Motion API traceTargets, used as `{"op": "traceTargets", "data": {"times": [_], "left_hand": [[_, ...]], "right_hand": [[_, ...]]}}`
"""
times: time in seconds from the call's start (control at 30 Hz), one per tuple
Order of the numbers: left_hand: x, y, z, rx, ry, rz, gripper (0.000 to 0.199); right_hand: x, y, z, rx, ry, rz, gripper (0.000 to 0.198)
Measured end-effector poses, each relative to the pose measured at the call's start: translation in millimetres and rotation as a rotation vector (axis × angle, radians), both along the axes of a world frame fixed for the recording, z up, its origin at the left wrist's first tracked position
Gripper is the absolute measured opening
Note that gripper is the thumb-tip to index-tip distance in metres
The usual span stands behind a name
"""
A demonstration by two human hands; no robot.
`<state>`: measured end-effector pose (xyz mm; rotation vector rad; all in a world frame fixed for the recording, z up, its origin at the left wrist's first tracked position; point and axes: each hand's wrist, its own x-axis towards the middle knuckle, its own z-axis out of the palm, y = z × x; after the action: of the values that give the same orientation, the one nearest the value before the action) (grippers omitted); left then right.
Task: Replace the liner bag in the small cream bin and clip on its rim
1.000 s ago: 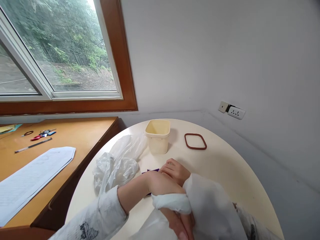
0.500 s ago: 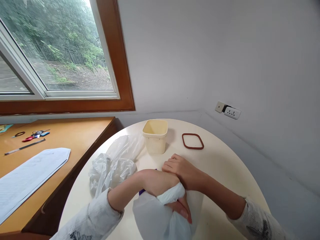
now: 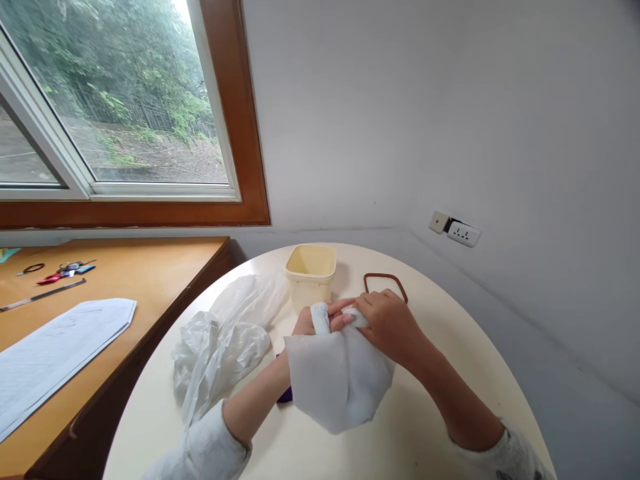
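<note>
A crumpled plastic bag [image 3: 223,353] lies on the table [image 3: 475,373]. A strip of the white bag [image 3: 337,383] circles the left hand [image 3: 303,323], its grip unclear; the bag hangs between the wrists, pinched by the right hand [image 3: 391,324] with its fingers.

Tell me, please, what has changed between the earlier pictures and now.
The left grip swung forward, toward the container, bringing the white bag with it; the right grip now pinches part of that bag. The container, reddish ring and crumpled bag stayed put.
</note>
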<state>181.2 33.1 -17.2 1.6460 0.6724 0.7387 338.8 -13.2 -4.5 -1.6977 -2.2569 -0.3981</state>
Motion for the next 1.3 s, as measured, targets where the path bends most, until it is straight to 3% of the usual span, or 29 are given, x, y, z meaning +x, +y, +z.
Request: {"op": "traceTargets", "data": {"times": [0.13, 0.3, 0.37, 0.5, 0.63, 0.77, 0.93, 1.07, 1.17, 1.3], "left_hand": [[2, 5, 6.0, -0.066, -0.104, 0.105, 0.053], [-2, 11, 17.7, 0.075, 0.036, -0.025, 0.025], [-5, 13, 20.0, 0.143, 0.124, -0.068, 0.020], [-11, 12, 19.2, 0.214, 0.251, -0.015, 0.022], [-14, 9, 18.2, 0.220, 0.249, 0.010, 0.020], [-13, 9, 19.3, 0.242, 0.246, 0.031, 0.020], [-11, 11, 16.9, 0.314, 0.111, 0.008, 0.014], [-9, 13, 14.8, 0.279, 0.014, -0.032, 0.009], [-10, 14, 14.1, 0.215, 0.017, 0.044, 0.010], [-11, 16, 11.5, 0.274, 0.085, 0.114, 0.008]], "right_hand": [[-1, 0, 29, -0.001, 0.084, 0.006, 0.014], [-2, -3, 47, -0.165, 0.298, 0.004, 0.018], [-3, -3, 48, -0.210, 0.353, 0.007, 0.022], [-4, -4, 48, -0.280, 0.435, 0.057, 0.020], [-5, -4, 50, -0.287, 0.474, 0.076, 0.007], [-6, -2, 49, -0.259, 0.555, 0.078, 0.008], [-17, 4, 45, -0.361, 0.919, 0.164, 0.006], [-21, 12, 41, -0.482, 1.200, 0.281, 0.006], [-19, 16, 40, -0.319, 1.210, 0.256, 0.010], [-19, 10, 43, 0.098, 1.141, 0.184, 0.018]]}}
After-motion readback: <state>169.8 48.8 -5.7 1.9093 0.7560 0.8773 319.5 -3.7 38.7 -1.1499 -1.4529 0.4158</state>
